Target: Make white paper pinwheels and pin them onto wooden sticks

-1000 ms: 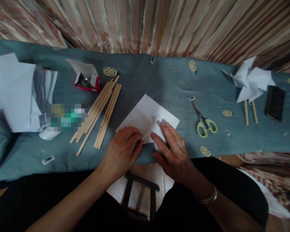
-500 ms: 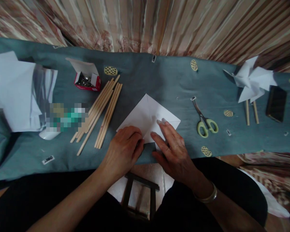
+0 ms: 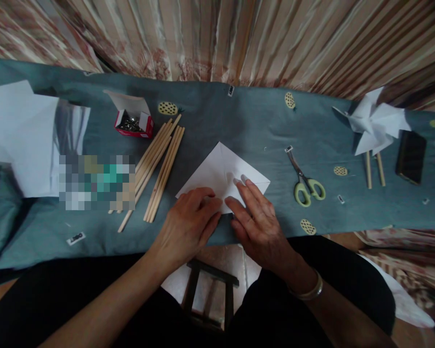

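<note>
A square sheet of white paper (image 3: 217,166) with crease lines lies turned like a diamond on the tablecloth. My left hand (image 3: 192,217) is at its near left side, fingers curled and thumb and forefinger pressed together at the paper's near corner. On the near right part of the sheet rests my right hand (image 3: 255,220), its fingers stretched out and apart, tips lying on the paper. Both hands partly cover the near edge. Green-handled scissors (image 3: 302,179) lie to the right of my right hand, not touching it.
Left of the paper are several wooden sticks (image 3: 163,176), an open red box of metal pins (image 3: 134,123), a blurred patch and stacked white paper (image 3: 29,140). A white paper pinwheel (image 3: 373,121) and a dark phone (image 3: 411,157) lie at the right. Curtains hang behind.
My left hand's fingertips have shifted right, closer to my right hand. A small paper flap that showed below the near edge beside my right fingers is no longer visible.
</note>
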Available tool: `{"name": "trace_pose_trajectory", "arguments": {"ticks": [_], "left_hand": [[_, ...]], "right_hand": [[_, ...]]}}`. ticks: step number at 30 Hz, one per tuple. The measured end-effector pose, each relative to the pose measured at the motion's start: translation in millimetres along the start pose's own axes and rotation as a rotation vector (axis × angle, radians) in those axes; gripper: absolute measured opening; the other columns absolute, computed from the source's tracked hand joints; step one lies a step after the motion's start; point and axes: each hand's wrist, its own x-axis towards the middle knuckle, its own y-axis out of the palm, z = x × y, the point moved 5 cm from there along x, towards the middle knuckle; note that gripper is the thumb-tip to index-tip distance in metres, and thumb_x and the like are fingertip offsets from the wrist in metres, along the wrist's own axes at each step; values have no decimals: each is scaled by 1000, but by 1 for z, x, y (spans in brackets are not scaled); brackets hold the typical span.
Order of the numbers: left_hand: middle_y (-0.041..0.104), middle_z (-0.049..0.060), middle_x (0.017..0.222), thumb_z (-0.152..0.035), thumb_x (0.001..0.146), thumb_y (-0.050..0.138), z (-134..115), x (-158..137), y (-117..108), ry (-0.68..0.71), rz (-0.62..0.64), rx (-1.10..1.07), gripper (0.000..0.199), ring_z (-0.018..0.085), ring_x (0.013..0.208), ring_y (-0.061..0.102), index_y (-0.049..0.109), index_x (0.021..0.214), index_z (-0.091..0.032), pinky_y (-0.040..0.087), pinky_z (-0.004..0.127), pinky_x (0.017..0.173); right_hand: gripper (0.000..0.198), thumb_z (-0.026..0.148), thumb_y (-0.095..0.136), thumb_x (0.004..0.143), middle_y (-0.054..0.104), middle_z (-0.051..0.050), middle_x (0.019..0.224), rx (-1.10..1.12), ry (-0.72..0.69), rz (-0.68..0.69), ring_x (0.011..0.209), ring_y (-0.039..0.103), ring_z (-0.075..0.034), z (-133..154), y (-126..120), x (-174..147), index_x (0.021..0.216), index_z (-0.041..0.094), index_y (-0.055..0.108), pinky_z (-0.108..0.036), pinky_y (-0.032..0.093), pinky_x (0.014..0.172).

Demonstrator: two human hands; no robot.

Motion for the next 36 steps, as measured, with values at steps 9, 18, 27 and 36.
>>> {"name": "trace_pose_trajectory", "arguments": {"ticks": [9, 18, 27, 36], "left_hand": [[64, 13, 107, -24, 95, 48, -3, 0, 6, 24, 74, 57, 22, 26, 94, 62, 64, 106, -13, 52, 41, 77], [64, 12, 108, -21, 94, 48, -2, -1, 7, 22, 86, 68, 21, 25, 94, 61, 64, 105, -13, 52, 39, 77], [64, 12, 107, -19, 93, 52, -3, 0, 6, 26, 85, 69, 19, 25, 93, 60, 64, 104, -12, 51, 39, 77], [65, 11, 107, -18, 91, 55, -3, -1, 8, 29, 82, 87, 18, 25, 92, 61, 64, 106, -14, 51, 39, 77]], "right_hand": [[36, 10, 47, 93, 39, -19, 154, 5, -19, -63, 149, 25, -34, 1, -2, 5, 129, 13, 54, -56, 39, 112], [39, 11, 47, 94, 37, -14, 156, 24, 28, -104, 148, 28, -32, -4, 0, 11, 132, 17, 53, -58, 36, 114], [38, 13, 47, 94, 36, -15, 157, 7, 25, -93, 149, 26, -32, -4, 2, 15, 131, 17, 53, -57, 35, 115], [42, 10, 48, 93, 39, -18, 155, -51, -18, -79, 150, 23, -33, -1, 8, 16, 135, 16, 49, -58, 37, 111]]}}
